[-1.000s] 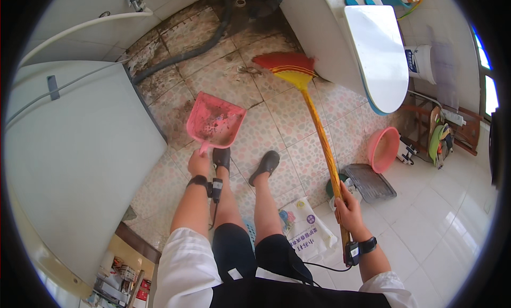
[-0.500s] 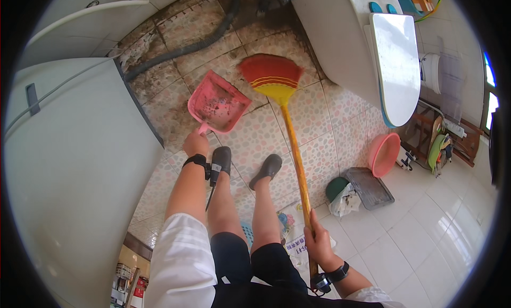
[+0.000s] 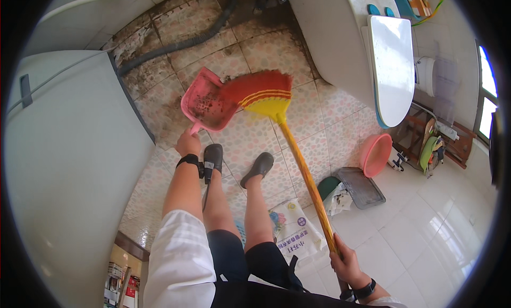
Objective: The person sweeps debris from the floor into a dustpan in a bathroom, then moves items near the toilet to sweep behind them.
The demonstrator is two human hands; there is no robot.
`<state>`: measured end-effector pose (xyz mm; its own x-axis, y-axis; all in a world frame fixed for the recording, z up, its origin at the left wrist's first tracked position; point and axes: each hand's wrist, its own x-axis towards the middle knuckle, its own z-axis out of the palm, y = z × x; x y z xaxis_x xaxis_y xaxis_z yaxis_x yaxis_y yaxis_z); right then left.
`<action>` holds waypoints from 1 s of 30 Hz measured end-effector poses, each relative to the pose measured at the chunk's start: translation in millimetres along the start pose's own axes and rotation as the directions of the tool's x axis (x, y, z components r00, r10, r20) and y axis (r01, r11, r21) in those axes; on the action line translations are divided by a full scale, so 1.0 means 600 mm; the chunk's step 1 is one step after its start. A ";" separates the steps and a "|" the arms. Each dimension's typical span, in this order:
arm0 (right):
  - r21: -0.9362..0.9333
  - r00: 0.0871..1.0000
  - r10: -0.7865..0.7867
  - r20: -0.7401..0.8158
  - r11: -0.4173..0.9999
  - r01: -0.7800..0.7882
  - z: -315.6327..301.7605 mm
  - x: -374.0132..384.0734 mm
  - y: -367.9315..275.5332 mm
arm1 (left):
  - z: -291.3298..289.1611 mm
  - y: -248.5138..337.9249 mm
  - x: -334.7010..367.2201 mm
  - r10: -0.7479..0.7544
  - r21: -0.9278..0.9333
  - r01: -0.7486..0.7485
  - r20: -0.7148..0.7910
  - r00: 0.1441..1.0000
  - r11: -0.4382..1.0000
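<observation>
My left hand (image 3: 188, 143) is closed round the short handle of a pink dustpan (image 3: 212, 115), which rests on the tiled floor with dark dirt scattered inside it. My right hand (image 3: 345, 260) grips the long wooden handle of a broom (image 3: 266, 107) low in the picture. The broom head has a yellow neck and red bristles. Its bristles fan out to the left and overlap the dustpan's right edge, hiding part of it. A dark smudge of debris shows at the dustpan's far right corner.
A large pale appliance (image 3: 69, 164) fills the left side. A grey hose (image 3: 183, 43) crosses the stained tiles at the back. A white cabinet-like unit (image 3: 391, 68) stands at the right. A pink basin (image 3: 376, 154), grey tray (image 3: 362, 187) and white printed bag (image 3: 303, 233) lie nearer me.
The broom head has swung left and slightly down, so its bristles now reach over the dustpan. My right hand has moved right and lower with the handle; my left still holds the dustpan.
</observation>
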<state>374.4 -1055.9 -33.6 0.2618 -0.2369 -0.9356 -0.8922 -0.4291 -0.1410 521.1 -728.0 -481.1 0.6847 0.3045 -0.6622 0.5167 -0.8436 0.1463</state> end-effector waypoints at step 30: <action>0.573 0.996 0.093 -0.012 0.817 -0.070 0.006 -0.056 0.117 | -0.011 -0.040 -0.031 0.202 -0.173 -0.217 -0.101 0.974 0.961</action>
<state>301.5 -1074.8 -13.5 0.1818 -0.2861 -0.9408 -0.9577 0.1655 -0.2354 499.2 -710.5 -467.6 0.8233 0.1713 -0.5411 0.4370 -0.7997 0.4117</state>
